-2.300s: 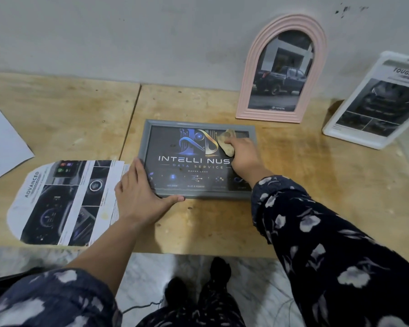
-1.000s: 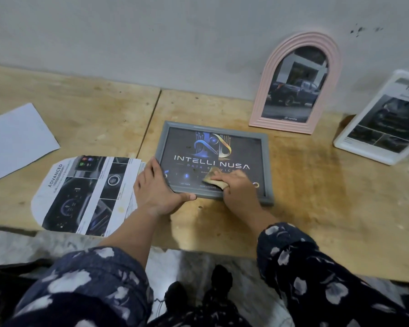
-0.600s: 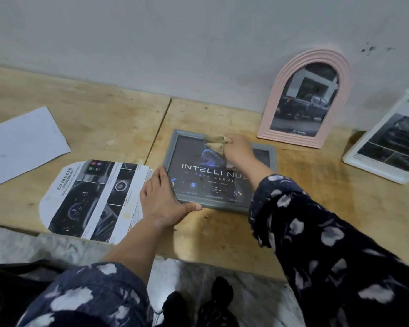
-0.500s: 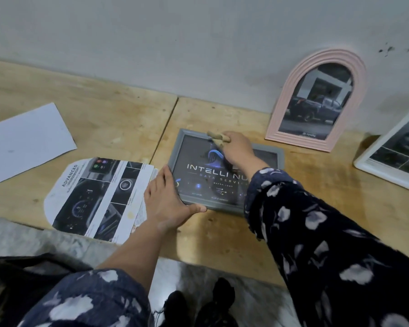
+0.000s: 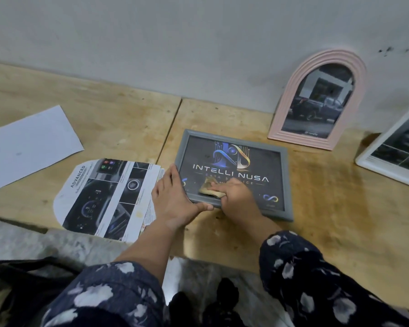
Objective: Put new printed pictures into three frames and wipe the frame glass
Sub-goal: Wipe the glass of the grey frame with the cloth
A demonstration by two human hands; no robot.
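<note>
A grey frame (image 5: 287, 185) with a dark "INTELLI NUSA" print lies flat on the wooden table (image 5: 340, 220). My left hand (image 5: 172, 199) rests on its near-left corner, fingers straight along the left edge and thumb along the front edge. My right hand (image 5: 236, 197) grips a small beige cloth (image 5: 207, 188) and presses it on the lower middle of the glass. A pink arched frame (image 5: 291, 107) with a truck picture leans against the wall behind. A white frame (image 5: 387, 171) with a dark print leans at the far right, partly cut off.
An arch-cut printed sheet (image 5: 104, 197) marked "ADVANCED" lies left of the grey frame, overhanging the table's front edge. A blank white sheet (image 5: 28, 145) lies further left. The grey wall (image 5: 198, 43) runs along the back. Below the edge is a marbled floor.
My right hand with the cloth has slid from the frame's top edge down to the lower middle of the glass. My left hand has stayed on the near-left corner.
</note>
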